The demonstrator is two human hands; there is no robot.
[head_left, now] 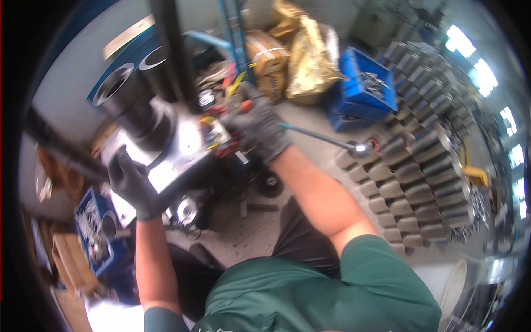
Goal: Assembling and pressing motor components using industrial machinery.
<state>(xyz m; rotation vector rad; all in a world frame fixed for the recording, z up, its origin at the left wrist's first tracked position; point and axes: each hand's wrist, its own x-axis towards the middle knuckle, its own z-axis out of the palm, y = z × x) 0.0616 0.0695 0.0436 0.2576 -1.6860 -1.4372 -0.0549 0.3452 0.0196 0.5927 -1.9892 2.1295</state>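
Where the wearer's forearms rise out of the green shirt, the grey-gloved left hand is at nine o'clock, its fingers partly bent beside a pale metal plate; blur leaves unclear whether it grips anything. At eight o'clock, a blue crate holds metal parts. The gloved right hand, at twelve o'clock, has its fingers among red and yellow fittings beside the plate; how far they close, and on what, I cannot tell. Upright on the plate, toward ten o'clock, stands a thick-walled dark metal cylinder. Stacked curved metal pieces fill three o'clock. Farther off are a blue bin of metal parts near two o'clock, a yellow sack at one, and a cardboard box at twelve.
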